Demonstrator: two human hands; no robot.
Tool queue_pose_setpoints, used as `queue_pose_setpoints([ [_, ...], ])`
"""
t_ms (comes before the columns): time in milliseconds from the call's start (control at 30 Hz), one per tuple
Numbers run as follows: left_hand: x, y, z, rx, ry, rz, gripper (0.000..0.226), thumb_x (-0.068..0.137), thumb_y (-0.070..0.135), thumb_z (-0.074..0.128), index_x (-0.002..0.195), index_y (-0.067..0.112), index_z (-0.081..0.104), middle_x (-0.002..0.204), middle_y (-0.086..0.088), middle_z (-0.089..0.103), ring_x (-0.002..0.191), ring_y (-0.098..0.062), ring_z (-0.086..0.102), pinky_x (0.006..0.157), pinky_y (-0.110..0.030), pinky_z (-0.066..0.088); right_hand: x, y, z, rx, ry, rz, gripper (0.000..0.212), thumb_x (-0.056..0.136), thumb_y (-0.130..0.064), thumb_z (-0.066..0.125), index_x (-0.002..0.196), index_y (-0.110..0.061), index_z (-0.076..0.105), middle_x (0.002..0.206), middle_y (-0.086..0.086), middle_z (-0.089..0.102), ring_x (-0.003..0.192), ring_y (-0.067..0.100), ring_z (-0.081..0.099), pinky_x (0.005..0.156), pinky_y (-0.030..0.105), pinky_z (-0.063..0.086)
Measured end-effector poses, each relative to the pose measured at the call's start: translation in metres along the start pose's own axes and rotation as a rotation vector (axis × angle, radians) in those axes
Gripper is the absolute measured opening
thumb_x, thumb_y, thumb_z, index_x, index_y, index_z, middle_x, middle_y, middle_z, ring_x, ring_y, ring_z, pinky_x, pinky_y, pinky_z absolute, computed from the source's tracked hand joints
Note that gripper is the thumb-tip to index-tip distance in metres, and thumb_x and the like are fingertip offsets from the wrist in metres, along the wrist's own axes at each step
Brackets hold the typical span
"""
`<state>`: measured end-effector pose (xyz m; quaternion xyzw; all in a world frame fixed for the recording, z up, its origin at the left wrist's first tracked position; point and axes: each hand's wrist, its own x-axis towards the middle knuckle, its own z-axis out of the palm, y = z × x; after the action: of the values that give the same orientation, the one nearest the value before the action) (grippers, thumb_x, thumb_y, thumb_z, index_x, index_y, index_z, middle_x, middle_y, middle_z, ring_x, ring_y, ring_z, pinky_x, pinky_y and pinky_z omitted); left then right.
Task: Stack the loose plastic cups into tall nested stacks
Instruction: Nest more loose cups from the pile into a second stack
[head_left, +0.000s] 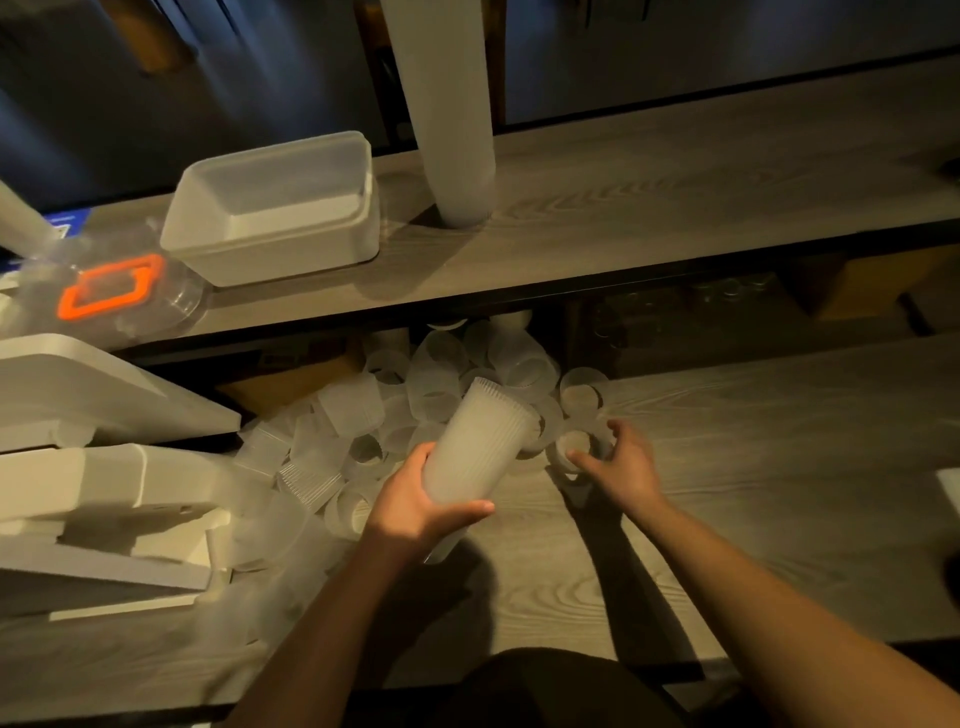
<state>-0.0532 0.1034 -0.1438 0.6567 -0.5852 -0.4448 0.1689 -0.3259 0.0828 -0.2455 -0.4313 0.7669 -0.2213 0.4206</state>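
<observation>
A short nested stack of frosted, ribbed translucent plastic cups (475, 447) is gripped round its lower part by the left hand (423, 501), fingers and thumb curled about it, its rims tilted away over the grey wood-grain table (727, 493). Just right of that stack, the right hand (615, 460) reaches down to a single upright frosted cup (574, 448), its curled fingertips at the rim; whether they have closed on it I cannot tell. Behind and left of the stack sprawls a heap of loose frosted cups (415, 384). The step looks like picking up the next cup; it then needs turning to match the stack and sliding on squarely. Beyond the stack, on a higher shelf, stands a tall finished column of nested cups (452, 119), with a white rectangular plastic tub (275, 208) to its left. No writing is legible.
</observation>
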Motion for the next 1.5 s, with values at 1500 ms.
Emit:
queue_pose_setpoints([
  [1500,-0.024,0.002,-0.011,0.232,-0.043,0.21,0.086,0.053,0.065,0.082,0.125,0.048,0.038,0.118,0.027,0.05,0.106,-0.002,0.055,0.086,-0.035,0.056,-0.078,-0.098,-0.056,0.411,-0.218,-0.43,0.052,0.085,-0.051,0.053,0.135,-0.035,0.055,0.129,-0.013,0.056,0.11,-0.008,0.053,0.089,0.019,0.043],
])
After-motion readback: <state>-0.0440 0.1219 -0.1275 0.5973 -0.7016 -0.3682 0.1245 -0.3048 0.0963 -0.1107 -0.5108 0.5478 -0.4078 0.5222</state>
